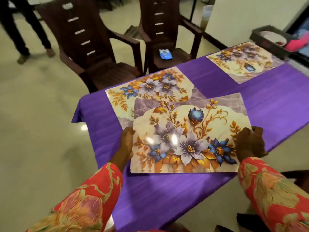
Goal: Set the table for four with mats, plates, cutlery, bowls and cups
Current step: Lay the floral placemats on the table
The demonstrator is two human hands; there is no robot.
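Head view: both hands' grip clenches the near mat [189,131] — overlapping a second mat [147,87].

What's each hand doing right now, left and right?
Left hand: grips the left edge of the glossy floral rectangular placemat.
Right hand: grips that placemat's right edge.

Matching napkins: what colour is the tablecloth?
Purple tablecloth, plain apart from faint streaks; the head view shows it.
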